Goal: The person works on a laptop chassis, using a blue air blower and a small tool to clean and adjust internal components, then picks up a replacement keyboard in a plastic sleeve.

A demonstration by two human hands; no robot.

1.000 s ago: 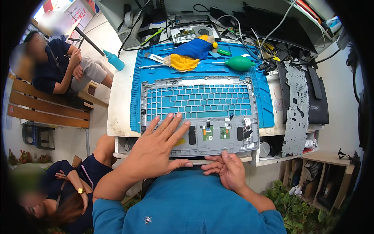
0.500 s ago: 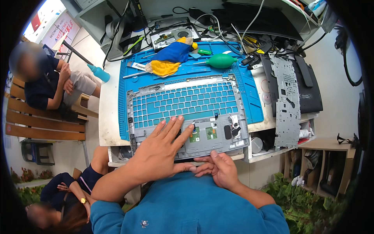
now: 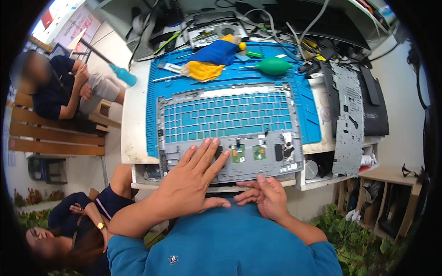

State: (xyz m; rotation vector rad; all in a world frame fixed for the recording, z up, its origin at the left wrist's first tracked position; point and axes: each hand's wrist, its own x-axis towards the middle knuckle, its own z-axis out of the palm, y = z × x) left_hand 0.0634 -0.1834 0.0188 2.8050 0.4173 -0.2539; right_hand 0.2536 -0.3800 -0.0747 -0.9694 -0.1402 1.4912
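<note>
A gray laptop top case (image 3: 258,168) with a bare keyboard grid and small green boards lies on a blue mat (image 3: 308,129), near edge overhanging. My left hand (image 3: 193,179) lies over its lower left part, fingers spread and flat. My right hand (image 3: 264,195) is at the front edge, thumb tip touching or very near it, fingers loosely bent below, holding nothing visible. Behind the case lie a blue-and-yellow cloth (image 3: 205,69), a green blower bulb (image 3: 274,66) and slim tools. A perforated metal plate (image 3: 345,142) rests at the right.
A light-blue bottle (image 3: 123,76) stands at the back left; cables and an opened device (image 3: 207,37) crowd the back. A dark laptop (image 3: 377,110) is at the right. Two seated people (image 3: 57,96) (image 3: 80,221) are at my left. A wooden shelf unit (image 3: 386,195) stands at lower right.
My head's view has shifted slightly, moving the bench in the picture. My hands keep much the same pose on the case; nothing is visibly taken or let go.
</note>
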